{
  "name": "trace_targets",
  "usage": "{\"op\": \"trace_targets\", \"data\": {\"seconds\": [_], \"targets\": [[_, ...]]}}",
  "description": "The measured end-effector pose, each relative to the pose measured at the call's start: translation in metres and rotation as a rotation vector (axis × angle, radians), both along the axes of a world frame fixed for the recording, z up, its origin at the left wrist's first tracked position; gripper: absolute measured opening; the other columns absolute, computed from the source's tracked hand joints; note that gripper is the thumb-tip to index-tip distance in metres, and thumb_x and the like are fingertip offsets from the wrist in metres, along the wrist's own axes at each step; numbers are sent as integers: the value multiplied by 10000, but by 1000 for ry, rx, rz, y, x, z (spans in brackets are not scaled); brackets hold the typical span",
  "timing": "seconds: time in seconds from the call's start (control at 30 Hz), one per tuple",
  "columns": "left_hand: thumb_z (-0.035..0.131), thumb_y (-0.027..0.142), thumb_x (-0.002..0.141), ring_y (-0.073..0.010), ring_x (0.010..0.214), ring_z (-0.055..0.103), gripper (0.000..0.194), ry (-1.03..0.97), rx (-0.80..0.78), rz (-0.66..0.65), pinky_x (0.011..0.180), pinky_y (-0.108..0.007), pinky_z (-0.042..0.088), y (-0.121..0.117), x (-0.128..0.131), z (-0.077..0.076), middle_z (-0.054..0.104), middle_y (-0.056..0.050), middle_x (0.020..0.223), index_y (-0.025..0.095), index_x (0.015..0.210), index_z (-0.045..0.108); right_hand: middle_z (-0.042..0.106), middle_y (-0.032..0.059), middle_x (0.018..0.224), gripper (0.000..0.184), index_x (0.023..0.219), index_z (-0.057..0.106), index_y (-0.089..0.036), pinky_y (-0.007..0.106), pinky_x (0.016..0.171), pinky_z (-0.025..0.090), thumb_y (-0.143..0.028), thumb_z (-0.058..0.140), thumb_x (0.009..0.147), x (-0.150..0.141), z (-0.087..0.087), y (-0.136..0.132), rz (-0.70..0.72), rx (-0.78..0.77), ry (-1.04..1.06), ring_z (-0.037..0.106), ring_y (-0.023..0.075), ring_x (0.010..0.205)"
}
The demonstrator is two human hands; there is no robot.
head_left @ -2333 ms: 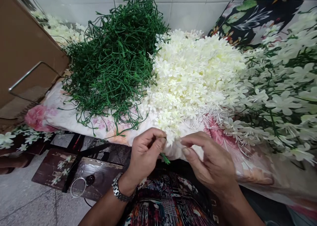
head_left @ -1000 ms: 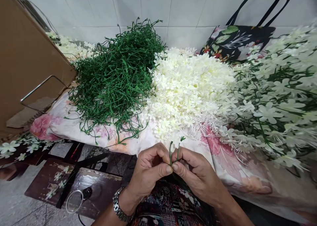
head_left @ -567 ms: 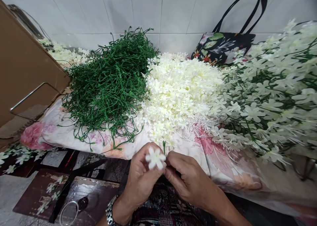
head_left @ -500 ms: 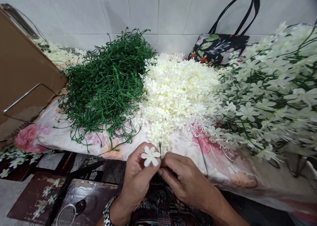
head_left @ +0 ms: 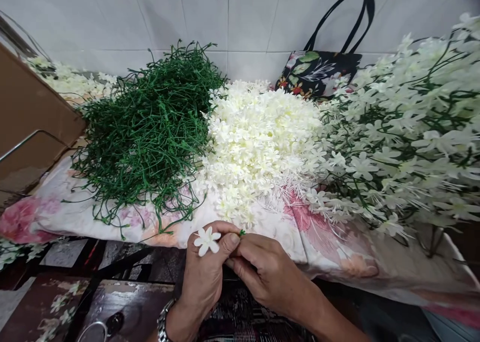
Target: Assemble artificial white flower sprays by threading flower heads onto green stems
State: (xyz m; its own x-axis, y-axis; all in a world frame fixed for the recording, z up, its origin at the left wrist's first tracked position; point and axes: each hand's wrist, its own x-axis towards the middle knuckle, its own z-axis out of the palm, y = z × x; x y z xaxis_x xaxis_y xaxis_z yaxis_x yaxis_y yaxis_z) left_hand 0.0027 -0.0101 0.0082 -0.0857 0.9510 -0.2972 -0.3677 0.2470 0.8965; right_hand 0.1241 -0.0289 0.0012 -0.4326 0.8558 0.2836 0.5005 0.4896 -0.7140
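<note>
A white artificial flower [head_left: 207, 241] sits at the web between thumb and index finger of my left hand [head_left: 205, 274], petals facing up. The left fingers are closed, with thumb and index tips pressed together beside the right fingertips. My right hand [head_left: 268, 267] is closed in a pinch around a green plastic stem [head_left: 242, 232]. Only the stem's small tip shows above the fingers; the rest is hidden. Just beyond my hands lie a pile of loose white flowers [head_left: 262, 127] and, to the left, a tangled heap of green stems [head_left: 150, 132].
A floral cloth [head_left: 279, 232] covers the work surface. Finished flower sprays [head_left: 397, 147] are massed at the right. A black floral bag [head_left: 318, 72] leans against the tiled wall [head_left: 206, 17]. At the left stand a cardboard box [head_left: 33, 112] and a low brown stool [head_left: 131, 302].
The green stem stood well above my fingers before; now just its tip shows. My left thumb and index have closed in against the right fingertips. The whole view has shifted slightly.
</note>
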Motion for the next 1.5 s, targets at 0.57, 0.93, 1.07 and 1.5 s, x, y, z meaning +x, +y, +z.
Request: {"op": "trace_targets", "data": {"seconds": [0.57,0.93,1.07,1.5], "targets": [[767,296,596,-54,443,374,265,-128,-119,-59,403,-170,274,7,0,5,530,28,545,155,628,544,505,66,687,247,684,557,-169,331,697,375,-99,417,875,60,-12,30,-391,369,-640,467,195,701],[797,303,532,-53,438,349,262,-149,-99,-70,423,-195,268,2,-2,6,487,31,515,137,570,599,613,29,794,145,980,560,-202,224,593,447,-161,476,869,63,4,12,-341,97,18,570,121,673],[803,288,526,-55,440,360,231,-133,-59,-60,427,-194,270,0,-2,3,492,29,510,136,574,636,546,8,687,101,806,573,-207,211,528,433,-212,503,879,55,14,9,-260,-89,332,530,114,621],[760,209,552,-46,424,341,171,-42,-81,-61,387,-155,265,6,-12,0,504,38,486,140,601,612,520,8,719,86,780,532,-191,237,616,418,-169,506,860,49,-1,20,-338,-3,205,503,117,679]]}}
